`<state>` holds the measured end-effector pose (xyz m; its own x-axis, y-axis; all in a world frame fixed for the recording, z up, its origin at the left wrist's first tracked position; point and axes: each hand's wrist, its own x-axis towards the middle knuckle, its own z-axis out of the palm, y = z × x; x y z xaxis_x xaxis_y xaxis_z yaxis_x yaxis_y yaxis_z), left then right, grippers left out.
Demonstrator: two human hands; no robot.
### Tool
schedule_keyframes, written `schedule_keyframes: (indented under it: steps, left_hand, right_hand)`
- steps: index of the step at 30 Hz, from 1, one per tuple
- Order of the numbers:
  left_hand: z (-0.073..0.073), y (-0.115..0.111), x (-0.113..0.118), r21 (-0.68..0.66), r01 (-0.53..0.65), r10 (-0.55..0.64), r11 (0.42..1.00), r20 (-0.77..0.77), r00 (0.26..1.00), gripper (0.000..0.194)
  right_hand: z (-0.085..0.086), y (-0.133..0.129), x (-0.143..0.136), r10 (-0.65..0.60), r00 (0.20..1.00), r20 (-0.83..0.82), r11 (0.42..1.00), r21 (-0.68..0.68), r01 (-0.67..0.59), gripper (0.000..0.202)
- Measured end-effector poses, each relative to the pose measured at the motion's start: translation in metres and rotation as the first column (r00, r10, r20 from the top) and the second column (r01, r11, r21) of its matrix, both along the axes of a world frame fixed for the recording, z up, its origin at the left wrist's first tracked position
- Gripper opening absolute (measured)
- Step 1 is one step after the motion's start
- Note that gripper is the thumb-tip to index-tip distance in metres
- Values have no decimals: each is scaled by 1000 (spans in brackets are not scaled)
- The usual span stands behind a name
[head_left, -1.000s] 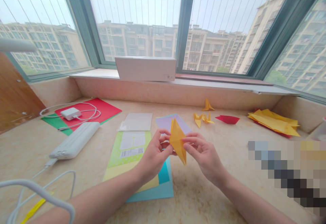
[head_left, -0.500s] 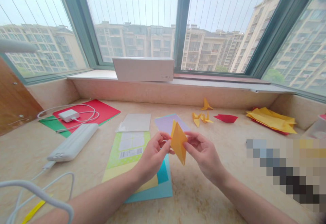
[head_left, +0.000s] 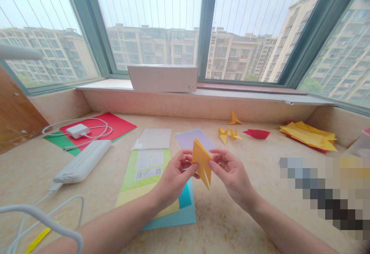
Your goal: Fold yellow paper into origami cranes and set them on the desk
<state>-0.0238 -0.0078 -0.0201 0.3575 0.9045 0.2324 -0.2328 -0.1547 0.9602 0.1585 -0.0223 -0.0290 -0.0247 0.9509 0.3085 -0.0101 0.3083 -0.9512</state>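
Between my two hands is a folded sheet of yellow origami paper (head_left: 201,157), diamond-shaped and held upright above the counter. A narrow slit splits its lower point. My left hand (head_left: 180,171) pinches the left corner, thumb in front and fingers behind. On the opposite corner, my right hand (head_left: 227,167) grips with thumb and index finger. Beyond the hands lie a lilac paper sheet (head_left: 189,137), small yellow folded pieces (head_left: 228,133), another yellow folded piece (head_left: 234,119) and a red folded paper (head_left: 256,133).
Left of my hands lie a green paper packet (head_left: 133,175), light-blue paper (head_left: 185,217) and a clear sleeve (head_left: 154,138). Farther left are a white power strip (head_left: 86,161), a charger (head_left: 78,130) and red paper (head_left: 115,125). Yellow papers (head_left: 309,134) are stacked at right. A white box (head_left: 163,78) stands on the sill.
The yellow paper has turned so its front faces me more, and the slit at its lower point now shows. My left thumb has shifted slightly right onto its front.
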Motion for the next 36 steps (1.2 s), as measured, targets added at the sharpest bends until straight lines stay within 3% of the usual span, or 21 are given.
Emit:
schedule_keyframes:
  steps: [14,36]
  left_hand:
    - [11,-6,-2,-48,13,-11,999,44,999,34]
    - [11,-6,0,-10,8,-7,1000,13,1000,29]
  right_hand:
    - [7,-2,-1,44,999,31,999,-26,-43,27]
    - [5,-1,-1,10,1000,24,999,-38,-9,29]
